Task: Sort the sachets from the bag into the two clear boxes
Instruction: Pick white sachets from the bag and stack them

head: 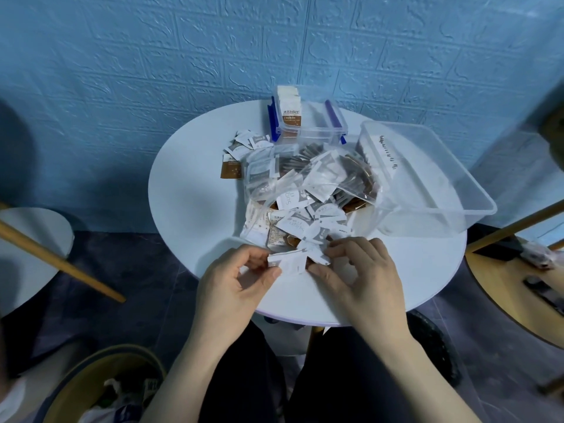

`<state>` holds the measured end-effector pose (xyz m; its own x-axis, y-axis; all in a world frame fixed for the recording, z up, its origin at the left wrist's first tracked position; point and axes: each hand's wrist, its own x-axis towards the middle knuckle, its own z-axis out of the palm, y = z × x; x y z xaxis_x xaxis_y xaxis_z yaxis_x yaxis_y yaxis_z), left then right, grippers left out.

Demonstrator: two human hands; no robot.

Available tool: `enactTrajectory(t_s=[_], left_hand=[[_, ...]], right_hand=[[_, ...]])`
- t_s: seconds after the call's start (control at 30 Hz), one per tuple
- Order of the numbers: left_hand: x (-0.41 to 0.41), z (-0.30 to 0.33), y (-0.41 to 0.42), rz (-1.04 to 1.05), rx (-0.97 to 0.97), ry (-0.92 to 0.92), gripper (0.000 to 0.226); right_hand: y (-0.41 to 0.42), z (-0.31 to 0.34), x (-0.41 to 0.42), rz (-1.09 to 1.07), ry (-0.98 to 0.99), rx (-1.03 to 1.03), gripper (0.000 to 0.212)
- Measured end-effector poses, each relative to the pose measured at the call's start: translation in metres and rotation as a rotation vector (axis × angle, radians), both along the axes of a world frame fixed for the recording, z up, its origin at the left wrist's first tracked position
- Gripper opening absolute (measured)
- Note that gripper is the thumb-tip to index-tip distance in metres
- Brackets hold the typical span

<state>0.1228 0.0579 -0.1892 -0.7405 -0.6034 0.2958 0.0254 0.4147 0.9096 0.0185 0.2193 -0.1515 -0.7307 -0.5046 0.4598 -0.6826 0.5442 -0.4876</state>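
Observation:
A clear plastic bag (332, 178) lies open in the middle of the round white table (195, 203), with white and brown sachets (308, 221) spilling toward me. My left hand (235, 285) pinches a white sachet (288, 262) at the near table edge. My right hand (360, 276) pinches another white sachet (317, 253) right beside it. A small clear box with blue clips (317, 129) stands at the back, holding upright brown-and-white sachets (290, 111). A large clear box (427, 178) sits at the right.
Several loose sachets (244, 145) lie left of the small box, one brown sachet (231, 170) among them. A blue brick-pattern wall is behind. Wooden stools stand at left (30, 239) and right (518, 285). A basket (106, 383) sits on the floor by my knees.

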Motion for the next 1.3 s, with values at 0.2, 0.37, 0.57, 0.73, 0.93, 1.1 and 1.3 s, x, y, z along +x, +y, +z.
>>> enactTrajectory(t_s=[0.2,0.37,0.57,0.73,0.93,1.1,1.3], left_hand=[[0.0,0.0,0.001,-0.004,0.056,-0.01,0.018],[0.001,0.001,0.001,-0.018,0.099,-0.012,0.016],[0.001,0.002,0.001,-0.026,0.104,-0.014,0.017],[-0.001,0.003,0.003,-0.008,0.13,-0.008,0.02],[-0.001,0.006,0.005,0.014,0.121,-0.019,0.02],[0.003,0.018,0.008,-0.069,0.306,0.051,0.02],[0.008,0.024,0.006,-0.135,0.305,0.028,0.026]], right_hand=[[-0.008,0.009,-0.003,0.009,-0.047,0.02,0.014],[-0.012,0.01,-0.002,-0.042,0.042,0.026,0.018],[-0.004,0.01,-0.008,-0.057,0.087,-0.036,0.006],[0.001,0.021,-0.006,-0.041,-0.403,-0.383,0.017],[0.005,0.028,0.011,0.135,-0.835,-0.498,0.016],[0.003,0.018,0.021,0.13,-0.832,-0.394,0.026],[-0.006,0.013,0.031,0.109,-0.775,-0.286,0.031]])
